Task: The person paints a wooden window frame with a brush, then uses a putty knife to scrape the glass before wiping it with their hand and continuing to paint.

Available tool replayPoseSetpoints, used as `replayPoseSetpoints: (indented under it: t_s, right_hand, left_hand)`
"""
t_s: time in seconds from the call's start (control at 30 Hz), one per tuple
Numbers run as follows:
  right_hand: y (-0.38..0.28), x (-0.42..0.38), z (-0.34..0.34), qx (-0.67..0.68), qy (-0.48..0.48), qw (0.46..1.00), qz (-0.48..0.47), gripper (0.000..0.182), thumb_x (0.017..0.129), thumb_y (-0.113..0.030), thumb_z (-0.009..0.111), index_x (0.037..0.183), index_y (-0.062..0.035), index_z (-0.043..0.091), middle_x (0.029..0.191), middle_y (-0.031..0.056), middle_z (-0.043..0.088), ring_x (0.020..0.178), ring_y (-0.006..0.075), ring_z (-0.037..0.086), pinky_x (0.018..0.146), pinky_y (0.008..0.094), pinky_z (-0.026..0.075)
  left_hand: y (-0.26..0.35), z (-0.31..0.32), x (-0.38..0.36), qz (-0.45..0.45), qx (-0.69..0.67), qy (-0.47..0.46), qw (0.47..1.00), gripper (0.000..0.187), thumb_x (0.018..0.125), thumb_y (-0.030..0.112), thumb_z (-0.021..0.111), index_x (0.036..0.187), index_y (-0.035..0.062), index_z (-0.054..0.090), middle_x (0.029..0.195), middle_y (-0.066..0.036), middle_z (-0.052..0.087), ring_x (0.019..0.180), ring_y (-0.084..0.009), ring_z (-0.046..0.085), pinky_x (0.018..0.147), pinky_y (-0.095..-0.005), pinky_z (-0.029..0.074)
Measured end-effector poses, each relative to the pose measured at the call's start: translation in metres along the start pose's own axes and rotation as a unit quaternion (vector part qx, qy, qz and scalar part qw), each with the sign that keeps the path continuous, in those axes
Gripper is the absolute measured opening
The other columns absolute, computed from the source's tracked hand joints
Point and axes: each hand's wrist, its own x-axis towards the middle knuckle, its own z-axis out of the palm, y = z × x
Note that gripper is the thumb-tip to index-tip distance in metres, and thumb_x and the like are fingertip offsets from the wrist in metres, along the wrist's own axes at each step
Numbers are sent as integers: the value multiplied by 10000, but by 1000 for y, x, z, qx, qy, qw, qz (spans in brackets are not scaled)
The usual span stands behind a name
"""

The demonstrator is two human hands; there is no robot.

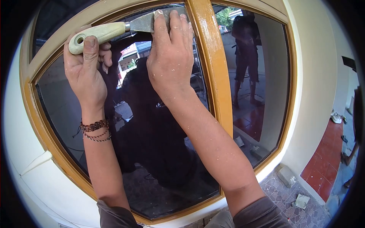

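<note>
Actually, from where I follow through the head camera, the scraper [110, 32] is high on the window, at the top part of the left glass pane [159, 129], lying almost sideways. The left hand [85, 78] is closed around its pale handle, with the thumb on the near side, and the right hand [171, 62] lays its fingers over the metal blade [142, 22]. So the two hands are apart from each other, but both are on the same tool; I cannot tell if the right thumb, which is hidden, pinches the blade from behind. About the progress, I must be careful: small pale flecks are on the right hand and forearm (I take them as a sign that some scraping is done), and the wooden middle post [213, 57] has light, rough spots near its top. The lower glass looks mostly smooth and dark, but reflections cover it, so how much is left I cannot judge, especially under the fingers. For writing, I find no brand or label that I can read, neither on the handle nor on the window.
</note>
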Motion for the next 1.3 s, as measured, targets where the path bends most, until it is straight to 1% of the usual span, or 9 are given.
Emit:
replayPoseSetpoints:
  t_s: [0.07, 0.13, 0.17, 0.3, 0.37, 0.8, 0.97, 1.03, 1.3]
  right_hand:
    - [1, -1, -1, 1, 0, 1000, -5, 354, 881, -29, 604, 1232, 13, 590, 1251, 286, 562, 1179, 484, 534, 1021, 528, 417]
    - [2, -3, -2, 43, -46, 998, -11, 502, 834, -33, 555, 1325, 56, 496, 1341, 347, 451, 1287, 525, 410, 1103, 577, 312]
    - [2, -4, -3, 43, -47, 998, -11, 502, 834, -33, 555, 1325, 56, 496, 1341, 347, 451, 1287, 525, 410, 1103, 577, 312]
    - [2, -5, -3, 46, -43, 998, -4, 494, 832, -28, 555, 1316, 56, 505, 1330, 342, 467, 1274, 520, 428, 1100, 575, 318]
    - [3, -6, -2, 45, -43, 998, -1, 490, 831, -25, 554, 1312, 57, 509, 1327, 340, 472, 1270, 519, 435, 1099, 574, 322]
    - [6, -6, -2, 42, -36, 998, -4, 501, 816, -7, 573, 1307, 65, 509, 1328, 351, 466, 1263, 528, 443, 1098, 572, 331]
    - [4, -3, -7, 53, -33, 998, -29, 501, 819, -6, 565, 1315, 41, 514, 1325, 357, 463, 1265, 528, 443, 1095, 572, 337]
    - [1, -2, -8, 44, -1, 999, -20, 471, 814, 67, 594, 1270, -52, 594, 1283, 277, 545, 1188, 481, 537, 1039, 513, 426]
    - [1, -3, -7, 48, -4, 999, -8, 472, 800, 83, 585, 1255, -43, 599, 1260, 263, 559, 1175, 467, 550, 1032, 509, 431]
  left_hand:
    - [-2, -2, -3, 11, 42, 3, 999, 380, 1026, 321, 512, 1233, 2, 518, 880, -102, 638, 636, -102, 543, 525, -198, 375]
    - [-3, -3, -3, 16, 39, 4, 999, 385, 1024, 327, 514, 1231, 2, 518, 878, -102, 638, 637, -101, 541, 528, -197, 374]
    - [-3, -3, -3, 20, 37, 4, 999, 391, 1022, 334, 516, 1230, 2, 517, 877, -102, 637, 638, -100, 539, 531, -197, 373]
    - [-2, -2, -3, 26, 42, -7, 999, 392, 1023, 335, 515, 1228, 0, 518, 870, -98, 634, 639, -99, 533, 537, -197, 369]
    - [-1, 1, -2, 27, 9, 5, 1000, 353, 990, 312, 598, 1155, 3, 551, 810, -63, 639, 590, -80, 538, 502, -177, 364]
    - [-1, 1, -3, 20, 9, -1, 1000, 343, 984, 295, 609, 1161, 7, 553, 826, -71, 644, 602, -87, 546, 518, -181, 377]
    - [-3, 2, -6, 68, -27, 2, 997, 330, 995, 239, 591, 1196, -12, 515, 850, -110, 647, 632, -104, 562, 531, -194, 406]
    - [-2, 3, -6, 72, -33, 5, 997, 323, 997, 224, 587, 1197, -18, 511, 860, -119, 647, 641, -109, 564, 538, -202, 419]
    - [-4, 0, -6, 71, -36, -10, 997, 310, 996, 196, 585, 1198, -27, 509, 873, -129, 641, 660, -121, 566, 551, -219, 440]
